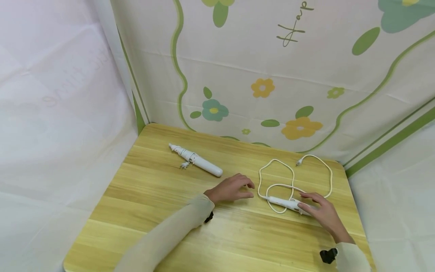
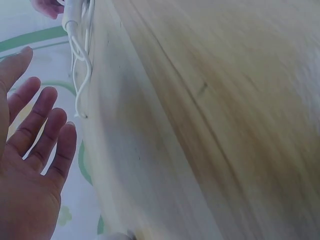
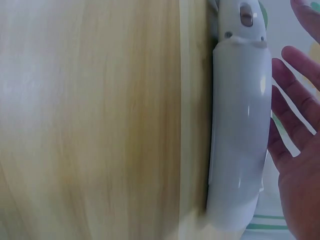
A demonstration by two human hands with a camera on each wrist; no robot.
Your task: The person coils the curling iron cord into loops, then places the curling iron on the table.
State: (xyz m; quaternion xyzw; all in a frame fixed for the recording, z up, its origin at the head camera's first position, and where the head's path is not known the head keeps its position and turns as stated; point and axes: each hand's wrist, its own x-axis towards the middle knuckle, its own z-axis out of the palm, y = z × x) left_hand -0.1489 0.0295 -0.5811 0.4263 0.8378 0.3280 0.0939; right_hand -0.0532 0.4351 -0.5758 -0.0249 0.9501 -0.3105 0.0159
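Maybe just reaching, the right hand (image 1: 322, 212), spread wide by the long, shiny white loose-corded stick (image 3: 241, 130), would need to curl round it, while the left hand (image 1: 232, 188) holds nothing.

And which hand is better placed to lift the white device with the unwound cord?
Probably the right hand: it is beside the white device; the left hand is farther off, touching nothing.
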